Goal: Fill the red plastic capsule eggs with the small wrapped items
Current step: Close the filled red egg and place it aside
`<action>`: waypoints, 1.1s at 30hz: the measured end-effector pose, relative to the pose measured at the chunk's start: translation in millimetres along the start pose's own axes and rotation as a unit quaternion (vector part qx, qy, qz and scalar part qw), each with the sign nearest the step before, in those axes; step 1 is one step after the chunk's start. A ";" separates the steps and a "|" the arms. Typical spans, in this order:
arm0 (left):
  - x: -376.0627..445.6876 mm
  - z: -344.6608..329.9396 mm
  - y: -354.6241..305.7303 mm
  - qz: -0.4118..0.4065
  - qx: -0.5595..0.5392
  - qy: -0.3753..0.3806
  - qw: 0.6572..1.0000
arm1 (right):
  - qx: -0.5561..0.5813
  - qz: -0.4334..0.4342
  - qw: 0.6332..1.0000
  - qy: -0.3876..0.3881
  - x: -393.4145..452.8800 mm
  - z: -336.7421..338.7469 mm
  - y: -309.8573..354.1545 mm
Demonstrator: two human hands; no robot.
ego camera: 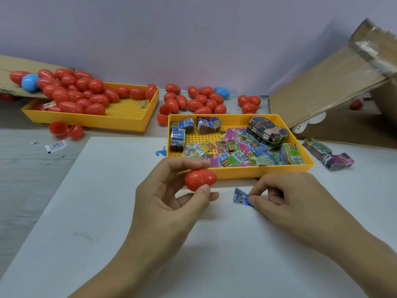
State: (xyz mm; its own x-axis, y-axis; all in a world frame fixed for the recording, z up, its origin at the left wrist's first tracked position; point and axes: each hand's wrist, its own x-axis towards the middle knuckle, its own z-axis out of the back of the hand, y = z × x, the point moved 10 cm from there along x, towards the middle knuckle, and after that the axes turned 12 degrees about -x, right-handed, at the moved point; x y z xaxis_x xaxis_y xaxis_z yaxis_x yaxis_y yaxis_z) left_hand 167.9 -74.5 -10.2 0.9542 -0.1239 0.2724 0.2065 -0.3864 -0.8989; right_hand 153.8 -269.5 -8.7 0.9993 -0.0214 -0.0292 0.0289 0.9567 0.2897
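Note:
My left hand point(169, 203) holds a closed red capsule egg point(200, 179) between thumb and fingers, just in front of the near yellow tray point(236, 172). My right hand point(285, 196) pinches a small blue wrapped item point(240, 196) above the white board point(107, 222). The near tray holds several colourful wrapped items point(234, 151) and bundled packs point(267, 130). A second yellow tray point(90, 120) at the back left is heaped with red eggs point(73, 91). More red eggs point(199, 100) lie loose behind the near tray.
An open red egg in two halves point(65, 130) lies left of the board. Two blue eggs point(30, 82) point(223, 92) sit among the red ones. A cardboard box point(335, 82) leans at the right, with banded packs point(328, 153) beside it. A loose wrapper point(56, 145) lies at left.

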 end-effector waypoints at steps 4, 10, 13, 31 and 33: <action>0.6 -2.6 1.1 0.009 0.036 0.016 0.999 | 0.124 0.014 0.992 -0.018 0.5 3.8 2.7; -3.3 -18.8 8.4 0.055 0.082 0.085 0.991 | 0.473 -0.040 0.863 0.170 -11.8 -24.1 27.3; -4.5 -24.6 6.1 0.045 0.078 0.097 0.991 | 0.515 -0.057 0.824 0.230 -20.6 -39.2 38.1; -18.2 -44.7 30.2 0.247 -0.147 0.210 0.934 | 0.422 0.135 0.896 0.020 -20.8 11.9 53.9; -23.0 -49.5 30.4 0.268 -0.148 0.230 0.924 | 0.405 0.154 0.901 0.036 -23.9 13.4 58.4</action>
State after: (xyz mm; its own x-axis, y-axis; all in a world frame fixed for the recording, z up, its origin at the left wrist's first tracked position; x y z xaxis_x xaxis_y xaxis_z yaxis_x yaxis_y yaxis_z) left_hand 141.5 -128.6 -26.8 0.6954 -0.7186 -0.0055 -0.4016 -0.3823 -0.8322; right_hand 132.0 -217.1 21.7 0.9593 0.2564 0.1186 -0.2145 0.3880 0.8964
